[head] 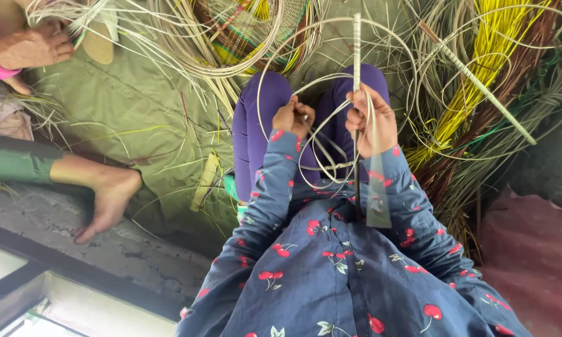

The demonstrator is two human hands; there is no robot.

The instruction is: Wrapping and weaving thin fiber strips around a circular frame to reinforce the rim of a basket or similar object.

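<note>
My left hand [291,117] is closed on thin pale cane strands [321,146] that loop between both hands above my purple-clad knees [256,118]. My right hand [371,122] grips a long flat pale strip [356,43] held upright; its lower end widens into a translucent blade-like piece [377,200] over my cherry-print blue sleeve. Some of the cane loops also pass through my right hand's fingers. The two hands are about a hand's width apart.
A half-woven basket [250,31] and loose pale cane lie ahead on an olive cloth [137,118]. Yellow, brown and green cane bundles [480,56] and a thin stick [474,81] lie right. Another person's foot [106,193] and hand [31,47] are left.
</note>
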